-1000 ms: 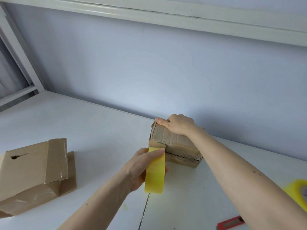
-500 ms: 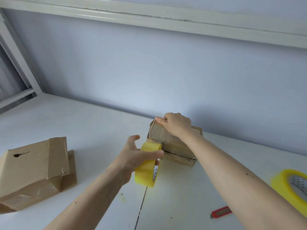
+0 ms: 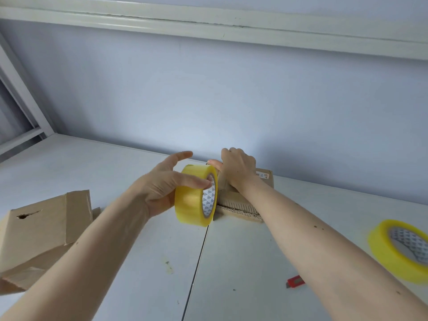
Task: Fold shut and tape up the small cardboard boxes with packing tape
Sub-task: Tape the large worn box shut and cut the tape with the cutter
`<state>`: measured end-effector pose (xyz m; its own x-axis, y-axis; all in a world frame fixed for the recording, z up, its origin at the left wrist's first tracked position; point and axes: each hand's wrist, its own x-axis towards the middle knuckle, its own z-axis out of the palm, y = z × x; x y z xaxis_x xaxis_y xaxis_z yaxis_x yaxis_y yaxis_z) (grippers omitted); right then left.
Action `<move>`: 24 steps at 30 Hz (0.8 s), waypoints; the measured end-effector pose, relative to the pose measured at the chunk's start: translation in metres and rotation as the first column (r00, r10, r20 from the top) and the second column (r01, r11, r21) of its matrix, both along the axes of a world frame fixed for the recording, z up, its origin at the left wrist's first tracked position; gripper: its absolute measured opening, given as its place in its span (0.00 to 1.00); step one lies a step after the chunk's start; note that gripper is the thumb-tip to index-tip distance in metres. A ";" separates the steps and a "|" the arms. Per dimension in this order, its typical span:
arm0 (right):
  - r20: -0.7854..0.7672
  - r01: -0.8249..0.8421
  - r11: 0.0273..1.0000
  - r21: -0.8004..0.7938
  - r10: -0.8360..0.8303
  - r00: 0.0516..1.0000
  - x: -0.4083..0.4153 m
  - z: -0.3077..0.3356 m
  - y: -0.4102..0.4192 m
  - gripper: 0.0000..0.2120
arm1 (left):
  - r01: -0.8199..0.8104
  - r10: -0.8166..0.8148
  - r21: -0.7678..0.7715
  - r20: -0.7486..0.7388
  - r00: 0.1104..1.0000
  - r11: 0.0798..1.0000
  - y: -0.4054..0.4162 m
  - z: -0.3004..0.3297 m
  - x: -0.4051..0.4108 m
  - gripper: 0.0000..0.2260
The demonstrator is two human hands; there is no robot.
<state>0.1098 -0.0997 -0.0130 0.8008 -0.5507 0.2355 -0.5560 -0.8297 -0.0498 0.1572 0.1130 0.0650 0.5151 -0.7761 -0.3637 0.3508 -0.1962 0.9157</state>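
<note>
head view looks forward-down, close over table (image 3: 301, 228).

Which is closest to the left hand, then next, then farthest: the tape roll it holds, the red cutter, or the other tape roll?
1. Held tape roll, in the left hand.
2. Red cutter, on the table toward the right.
3. Other tape roll, at the far right edge.

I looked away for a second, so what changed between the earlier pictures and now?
The left hand lifted the tape roll from the box's front face up level with its top, turning it so the core shows. The right hand still presses the small box shut. The boxes at left stayed put.
</note>
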 end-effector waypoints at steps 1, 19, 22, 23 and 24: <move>0.006 -0.010 1.000 -0.005 0.010 1.000 0.000 0.001 0.001 0.23 | 0.028 -0.029 0.020 0.028 0.999 0.999 0.000 0.002 0.004 0.42; 0.084 -0.181 0.973 0.147 0.170 0.982 -0.060 0.014 0.020 0.30 | 0.029 -0.288 0.362 0.686 0.668 0.932 -0.007 -0.010 0.030 0.19; 0.063 -0.213 0.977 0.003 0.213 0.975 -0.081 0.001 0.031 0.39 | -0.020 -0.311 0.410 0.722 0.618 0.912 -0.008 -0.025 0.027 0.26; 0.065 -0.216 0.975 -0.059 0.220 0.973 -0.084 -0.006 0.033 0.41 | -0.046 -0.316 0.423 0.740 0.593 0.905 -0.009 -0.030 0.024 0.27; 0.063 -0.214 0.971 -0.109 0.222 0.973 -0.086 -0.013 0.035 0.42 | -0.072 -0.314 0.428 0.758 0.571 0.901 -0.010 -0.035 0.019 0.29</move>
